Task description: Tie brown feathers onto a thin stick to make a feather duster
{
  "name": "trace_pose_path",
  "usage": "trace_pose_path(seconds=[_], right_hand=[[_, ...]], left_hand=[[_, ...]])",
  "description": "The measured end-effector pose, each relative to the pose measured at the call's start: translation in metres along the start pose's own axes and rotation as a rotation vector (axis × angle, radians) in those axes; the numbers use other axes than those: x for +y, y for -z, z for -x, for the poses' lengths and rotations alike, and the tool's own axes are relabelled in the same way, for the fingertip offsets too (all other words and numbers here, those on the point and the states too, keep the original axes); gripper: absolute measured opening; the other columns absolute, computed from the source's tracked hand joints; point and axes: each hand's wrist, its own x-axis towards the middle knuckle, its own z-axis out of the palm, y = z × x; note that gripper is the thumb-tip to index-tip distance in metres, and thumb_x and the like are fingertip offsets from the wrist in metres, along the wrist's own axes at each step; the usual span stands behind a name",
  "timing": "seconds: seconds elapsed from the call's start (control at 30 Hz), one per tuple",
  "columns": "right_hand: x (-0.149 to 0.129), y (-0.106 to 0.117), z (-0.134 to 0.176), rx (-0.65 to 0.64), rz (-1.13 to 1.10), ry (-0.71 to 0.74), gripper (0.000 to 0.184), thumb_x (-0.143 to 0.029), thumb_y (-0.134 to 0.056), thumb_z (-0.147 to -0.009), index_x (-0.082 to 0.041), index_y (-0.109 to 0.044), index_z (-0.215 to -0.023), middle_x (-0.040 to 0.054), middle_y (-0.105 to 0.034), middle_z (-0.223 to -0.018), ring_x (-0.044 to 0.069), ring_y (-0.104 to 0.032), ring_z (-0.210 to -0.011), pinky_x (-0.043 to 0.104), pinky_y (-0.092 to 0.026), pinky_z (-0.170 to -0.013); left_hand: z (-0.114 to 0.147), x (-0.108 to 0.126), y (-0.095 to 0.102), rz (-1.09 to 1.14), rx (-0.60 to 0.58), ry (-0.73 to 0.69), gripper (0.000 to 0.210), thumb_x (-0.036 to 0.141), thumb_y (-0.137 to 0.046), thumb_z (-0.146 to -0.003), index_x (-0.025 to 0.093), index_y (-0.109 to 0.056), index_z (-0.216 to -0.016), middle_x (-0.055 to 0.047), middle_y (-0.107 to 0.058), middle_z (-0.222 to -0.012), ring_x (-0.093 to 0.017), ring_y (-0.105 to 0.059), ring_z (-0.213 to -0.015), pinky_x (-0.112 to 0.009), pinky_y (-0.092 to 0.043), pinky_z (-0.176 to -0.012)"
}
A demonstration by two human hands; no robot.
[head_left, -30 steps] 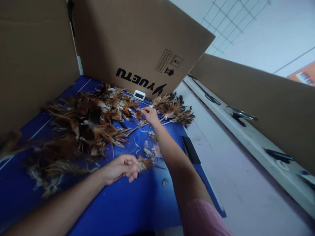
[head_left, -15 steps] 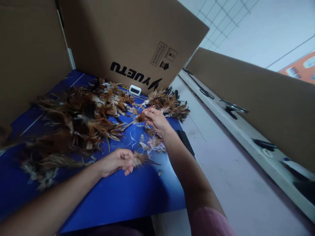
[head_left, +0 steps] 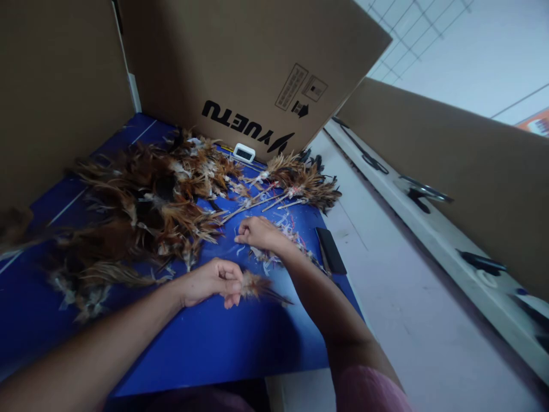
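My left hand is closed in a pinch on a small brown feather tuft, whose dark tip points right, just above the blue table. My right hand is held over the table with thumb and fingers pressed together. A thin white strip lies by those fingertips; whether they grip anything I cannot make out. Just beyond the right hand are thin sticks that run toward a bundle of feathers. A large heap of brown feathers spreads across the left side.
Cardboard panels, one printed YUETU, stand behind and to the left. A small white digital display sits against the back panel. Thread and feather scraps lie right of centre, near a black block. Scissors lie on a ledge.
My right hand has drawn back from the stick ends toward me; brown feathers that showed at its fingertips are gone from there. My left hand keeps its tuft. The view has shifted slightly.
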Motion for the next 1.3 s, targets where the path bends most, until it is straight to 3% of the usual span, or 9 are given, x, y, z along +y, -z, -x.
trace_pose_path(seconds=[0.13,0.27,0.47,0.6,0.77,0.93,1.13,1.3], right_hand=[[-0.001,-0.013,0.009,-0.046,-0.014,0.063,0.008,-0.012,-0.066,-0.074,-0.018,-0.069,-0.07,0.0029,-0.069,-0.069,0.015,-0.061,-0.066,0.024,-0.038,-0.061],[-0.002,-0.011,0.005,-0.1,-0.126,0.181,0.01,-0.014,-0.064,-0.078,-0.018,-0.072,-0.082,-0.0004,-0.071,-0.075,0.012,-0.063,-0.07,0.02,-0.042,-0.065],[-0.006,-0.006,-0.041,0.225,-0.118,0.136,0.014,-0.017,-0.06,-0.083,-0.016,-0.071,-0.091,0.0047,-0.07,-0.091,0.015,-0.062,-0.082,0.024,-0.044,-0.077],[-0.016,-0.016,-0.078,0.226,-0.11,0.071,0.013,-0.028,-0.066,-0.081,-0.016,-0.07,-0.079,0.0094,-0.07,-0.085,0.021,-0.063,-0.081,0.03,-0.044,-0.076],[-0.02,-0.02,-0.098,0.183,-0.19,0.033,0.015,-0.013,-0.064,-0.073,-0.016,-0.062,-0.058,0.0047,-0.065,-0.063,0.019,-0.061,-0.069,0.028,-0.042,-0.068],[-0.01,-0.003,-0.081,0.195,-0.411,0.07,0.017,-0.022,-0.063,-0.073,-0.016,-0.06,-0.059,-0.0014,-0.062,-0.061,0.011,-0.057,-0.063,0.022,-0.042,-0.064],[0.007,0.017,-0.047,0.228,-0.742,0.067,0.014,-0.029,-0.059,-0.074,-0.016,-0.062,-0.071,0.0023,-0.068,-0.075,0.013,-0.063,-0.069,0.024,-0.048,-0.062],[0.01,0.036,-0.034,0.282,-1.172,0.062,0.026,-0.035,-0.075,-0.061,-0.016,-0.058,-0.066,0.0057,-0.068,-0.098,0.016,-0.067,-0.076,0.021,-0.048,-0.053]], left_hand=[[0.0,-0.001,0.001,-0.011,0.003,-0.001,0.034,0.04,-0.082,-0.067,0.011,-0.065,-0.071,-0.006,-0.07,-0.06,-0.012,-0.06,-0.048,-0.023,-0.048,-0.049],[-0.001,-0.002,0.002,-0.009,0.002,-0.001,0.034,0.041,-0.082,-0.067,0.011,-0.065,-0.072,-0.005,-0.07,-0.059,-0.012,-0.06,-0.047,-0.022,-0.048,-0.048],[-0.001,-0.001,0.0,-0.011,-0.001,-0.002,0.036,0.042,-0.083,-0.066,0.011,-0.065,-0.071,-0.005,-0.069,-0.058,-0.011,-0.059,-0.046,-0.022,-0.048,-0.047],[-0.001,-0.002,0.0,0.023,-0.004,-0.015,0.036,0.042,-0.083,-0.066,0.012,-0.064,-0.068,-0.006,-0.069,-0.058,-0.011,-0.059,-0.046,-0.022,-0.048,-0.047],[-0.001,-0.001,0.001,0.006,-0.019,-0.012,0.036,0.043,-0.082,-0.067,0.011,-0.065,-0.07,-0.006,-0.07,-0.059,-0.011,-0.06,-0.046,-0.021,-0.048,-0.047],[-0.001,0.001,0.0,-0.007,-0.004,0.007,0.038,0.045,-0.083,-0.065,0.012,-0.065,-0.07,-0.005,-0.069,-0.059,-0.011,-0.059,-0.047,-0.022,-0.048,-0.048],[-0.001,-0.002,0.001,-0.01,-0.007,0.017,0.036,0.043,-0.083,-0.065,0.012,-0.065,-0.071,-0.005,-0.069,-0.059,-0.011,-0.058,-0.046,-0.022,-0.047,-0.048],[-0.001,-0.002,0.001,-0.011,-0.003,0.01,0.037,0.043,-0.083,-0.065,0.012,-0.063,-0.069,-0.005,-0.069,-0.058,-0.011,-0.058,-0.046,-0.022,-0.046,-0.048]])
